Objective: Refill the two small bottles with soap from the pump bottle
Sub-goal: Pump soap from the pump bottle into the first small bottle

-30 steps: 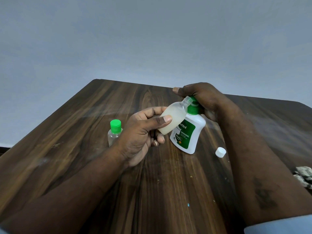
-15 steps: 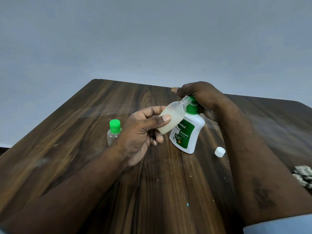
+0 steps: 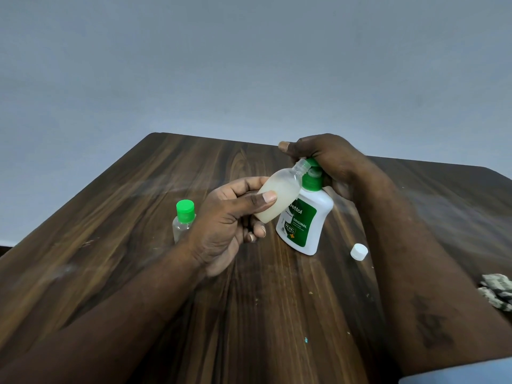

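Note:
A white pump bottle (image 3: 307,220) with a green label and green pump stands on the wooden table (image 3: 138,217). My right hand (image 3: 329,159) lies over its pump head, fingers curled round it. My left hand (image 3: 230,217) grips a small uncapped bottle (image 3: 279,194), tilted with its open neck up against the pump spout. That bottle holds pale milky liquid. A second small clear bottle (image 3: 183,221) with a green cap stands upright just left of my left hand.
A small white cap (image 3: 359,251) lies on the table right of the pump bottle, near my right forearm. A crumpled grey cloth (image 3: 497,291) sits at the table's right edge. A plain grey wall is behind the table.
Hands and bottles stay nearly still. The small bottle remains at the pump spout; my right hand shifts only slightly on the pump head.

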Demonstrator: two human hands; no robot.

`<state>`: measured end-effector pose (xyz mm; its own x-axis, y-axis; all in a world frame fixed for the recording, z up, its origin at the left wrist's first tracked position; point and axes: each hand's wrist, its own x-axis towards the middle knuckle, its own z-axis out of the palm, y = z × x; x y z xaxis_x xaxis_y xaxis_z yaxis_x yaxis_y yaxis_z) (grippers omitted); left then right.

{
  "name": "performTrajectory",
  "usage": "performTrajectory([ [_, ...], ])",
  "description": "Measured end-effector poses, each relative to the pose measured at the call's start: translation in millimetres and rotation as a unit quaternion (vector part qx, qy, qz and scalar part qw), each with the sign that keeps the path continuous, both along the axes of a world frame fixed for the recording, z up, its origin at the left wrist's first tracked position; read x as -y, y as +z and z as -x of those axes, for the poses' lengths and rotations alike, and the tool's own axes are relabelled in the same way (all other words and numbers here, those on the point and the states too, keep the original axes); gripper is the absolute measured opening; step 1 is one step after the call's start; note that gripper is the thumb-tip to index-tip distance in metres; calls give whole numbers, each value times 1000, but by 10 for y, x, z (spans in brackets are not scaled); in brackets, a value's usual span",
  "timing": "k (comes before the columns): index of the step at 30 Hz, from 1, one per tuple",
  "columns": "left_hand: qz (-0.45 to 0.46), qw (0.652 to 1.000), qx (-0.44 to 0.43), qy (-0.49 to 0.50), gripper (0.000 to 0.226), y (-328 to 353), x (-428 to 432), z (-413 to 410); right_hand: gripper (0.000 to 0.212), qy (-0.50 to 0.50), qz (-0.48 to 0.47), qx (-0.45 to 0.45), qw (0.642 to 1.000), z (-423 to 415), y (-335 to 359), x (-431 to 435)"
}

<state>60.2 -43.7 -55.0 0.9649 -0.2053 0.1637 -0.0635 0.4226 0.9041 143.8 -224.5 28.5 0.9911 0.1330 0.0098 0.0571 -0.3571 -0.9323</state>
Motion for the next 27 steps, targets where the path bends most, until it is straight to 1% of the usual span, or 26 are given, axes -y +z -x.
performTrajectory([
  [7,-1,1000,-5,4,42,-8,8,4,40,2,7,-16,1000,0,-32,10],
  [13,0,1000,-6,1,42,-10,7,1,38,6,30,7,1000,24,10,-2],
  [17,0,1000,0,-3,42,-5,5,-6,38,11,12,6,1000,33,40,3],
  [22,1,1000,0,-1,41,8,-2,3,36,2,18,5,1000,38,42,-7],
  [25,1,1000,-5,3,42,3,8,4,35,1,-10,-13,1000,39,-16,-7],
  [27,1,1000,-6,3,43,-1,11,7,35,2,-4,-13,1000,45,-20,-4],
])
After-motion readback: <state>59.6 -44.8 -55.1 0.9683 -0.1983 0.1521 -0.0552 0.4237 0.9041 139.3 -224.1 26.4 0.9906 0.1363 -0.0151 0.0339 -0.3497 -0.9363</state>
